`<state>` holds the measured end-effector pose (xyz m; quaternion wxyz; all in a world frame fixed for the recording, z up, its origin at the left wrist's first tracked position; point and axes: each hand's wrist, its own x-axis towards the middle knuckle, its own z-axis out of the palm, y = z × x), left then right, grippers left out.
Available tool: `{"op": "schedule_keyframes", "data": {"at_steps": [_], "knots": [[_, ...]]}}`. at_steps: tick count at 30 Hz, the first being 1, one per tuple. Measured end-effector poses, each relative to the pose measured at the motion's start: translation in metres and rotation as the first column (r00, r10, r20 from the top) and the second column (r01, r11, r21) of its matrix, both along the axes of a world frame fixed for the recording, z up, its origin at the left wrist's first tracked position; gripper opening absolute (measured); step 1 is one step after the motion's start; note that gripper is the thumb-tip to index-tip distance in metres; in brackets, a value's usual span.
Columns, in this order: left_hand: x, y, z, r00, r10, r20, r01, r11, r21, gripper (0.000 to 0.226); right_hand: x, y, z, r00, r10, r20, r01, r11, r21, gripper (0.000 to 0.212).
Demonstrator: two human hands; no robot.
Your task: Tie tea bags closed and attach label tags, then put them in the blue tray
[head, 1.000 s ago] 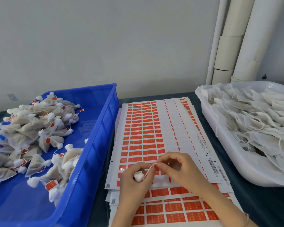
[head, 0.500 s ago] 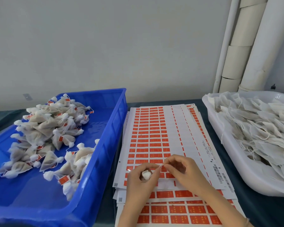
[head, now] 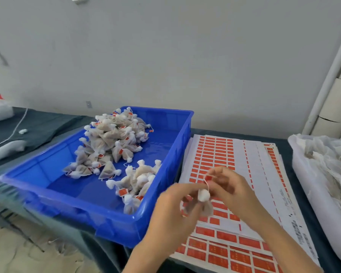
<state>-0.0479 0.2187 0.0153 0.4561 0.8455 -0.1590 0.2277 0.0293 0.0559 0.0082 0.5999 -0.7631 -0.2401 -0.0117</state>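
A small white tea bag (head: 204, 196) with a tied top hangs between my hands above the label sheets (head: 220, 152). My left hand (head: 175, 209) grips the bag's body. My right hand (head: 226, 186) pinches its string, with a red label tag (head: 208, 177) at my fingertips. The blue tray (head: 156, 219) lies just left of my hands and holds several tied, tagged tea bags (head: 112, 142) in a heap. The view is blurred by motion.
A white tub (head: 303, 184) of untied tea bags stands at the right edge. Rolls of white material (head: 337, 103) lean in the back right corner. A white bundle and cord (head: 6, 148) lie on the dark table at the left. The floor shows at the lower left.
The view has swung left. My hands have lifted off the sheets with the tea bag, and a red tag now sits on its string at my right fingertips.
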Motion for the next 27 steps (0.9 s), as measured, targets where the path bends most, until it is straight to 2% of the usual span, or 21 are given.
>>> {"op": "schedule_keyframes", "data": {"at_steps": [2, 4, 6, 9, 12, 16, 18, 19, 21, 24, 25, 27], "knots": [[-0.004, 0.021, 0.024, 0.990, 0.121, 0.078, -0.123, 0.992, 0.023, 0.027, -0.003, 0.023, 0.025, 0.988, 0.132, 0.076, -0.133, 0.991, 0.009, 0.017], [-0.002, 0.045, 0.044, 0.979, 0.191, 0.065, -0.191, 0.982, -0.005, 0.024, -0.002, 0.047, 0.044, 0.963, 0.231, 0.141, -0.231, 0.973, -0.015, 0.026], [0.005, 0.069, 0.059, 0.974, 0.220, 0.044, -0.220, 0.975, -0.014, 0.026, 0.003, 0.072, 0.055, 0.942, 0.267, 0.203, -0.256, 0.964, -0.077, 0.037], [0.019, 0.102, 0.069, 0.957, 0.287, -0.050, -0.282, 0.955, 0.091, 0.028, 0.013, 0.109, 0.060, 0.935, 0.254, 0.246, -0.214, 0.961, -0.177, 0.043], [0.034, 0.127, 0.062, 0.928, 0.332, -0.172, -0.296, 0.933, 0.202, 0.026, 0.022, 0.140, 0.056, 0.936, 0.276, 0.218, -0.192, 0.921, -0.339, 0.047], [0.048, 0.145, 0.040, 0.859, 0.393, -0.327, -0.291, 0.901, 0.321, 0.021, 0.031, 0.169, 0.041, 0.933, 0.258, 0.249, -0.037, 0.759, -0.650, 0.052], [0.052, 0.149, 0.031, 0.815, 0.439, -0.378, -0.295, 0.876, 0.380, 0.020, 0.031, 0.176, 0.034, 0.929, 0.241, 0.280, 0.044, 0.679, -0.733, 0.047], [0.054, 0.149, 0.028, 0.794, 0.470, -0.386, -0.301, 0.855, 0.423, 0.020, 0.029, 0.177, 0.031, 0.927, 0.228, 0.298, 0.074, 0.668, -0.741, 0.042], [0.054, 0.146, 0.025, 0.765, 0.540, -0.351, -0.312, 0.787, 0.532, 0.027, 0.024, 0.171, 0.028, 0.914, 0.190, 0.360, 0.129, 0.704, -0.699, 0.033], [0.051, 0.128, 0.033, 0.795, 0.586, -0.155, -0.356, 0.658, 0.663, 0.035, 0.013, 0.146, 0.028, 0.900, 0.110, 0.423, 0.149, 0.832, -0.535, 0.027], [0.050, 0.116, 0.037, 0.819, 0.565, -0.097, -0.374, 0.654, 0.658, 0.034, 0.009, 0.133, 0.027, 0.898, 0.075, 0.433, 0.149, 0.875, -0.461, 0.024], [0.048, 0.085, 0.045, 0.875, 0.482, -0.042, -0.369, 0.721, 0.586, 0.033, -0.002, 0.101, 0.026, 0.905, 0.006, 0.426, 0.146, 0.935, -0.323, 0.019]]}}
